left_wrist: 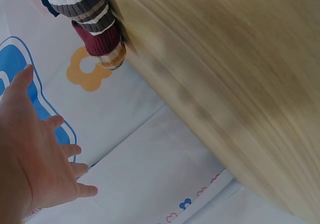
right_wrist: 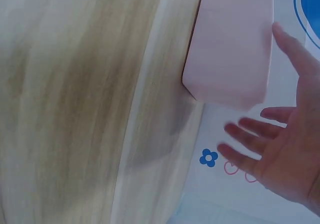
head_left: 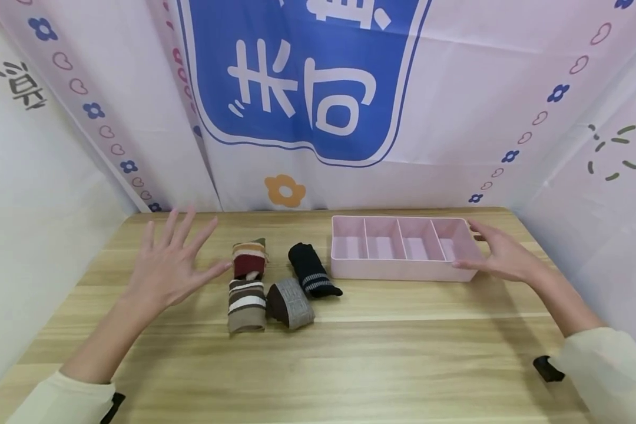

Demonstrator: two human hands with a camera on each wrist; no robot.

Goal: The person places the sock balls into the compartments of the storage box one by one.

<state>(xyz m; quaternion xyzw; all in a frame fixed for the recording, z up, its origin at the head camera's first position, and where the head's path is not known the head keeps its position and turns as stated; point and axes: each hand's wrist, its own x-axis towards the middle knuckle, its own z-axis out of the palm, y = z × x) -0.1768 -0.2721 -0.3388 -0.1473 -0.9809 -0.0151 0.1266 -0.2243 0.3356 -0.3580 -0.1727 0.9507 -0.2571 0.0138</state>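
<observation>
Several rolled socks lie together on the table: a maroon and orange striped sock [head_left: 249,259], a brown and white striped sock [head_left: 247,305], a grey sock [head_left: 291,303] and a black sock [head_left: 311,270]. Left of them my left hand [head_left: 164,268] hovers with fingers spread, holding nothing. In the left wrist view the striped socks [left_wrist: 85,7] appear at the top, apart from that hand. My right hand [head_left: 500,253] is at the right end of a pink divided box [head_left: 397,270]. Its thumb is by the rim; in the right wrist view the other fingers [right_wrist: 250,134] stand clear of the box.
The box's compartments [head_left: 384,247] hold nothing visible. A wooden table [head_left: 350,365] lies under everything. Behind it hangs a printed cloth [head_left: 244,176] with a blue sign, and white cloth walls [head_left: 32,176] stand at both sides.
</observation>
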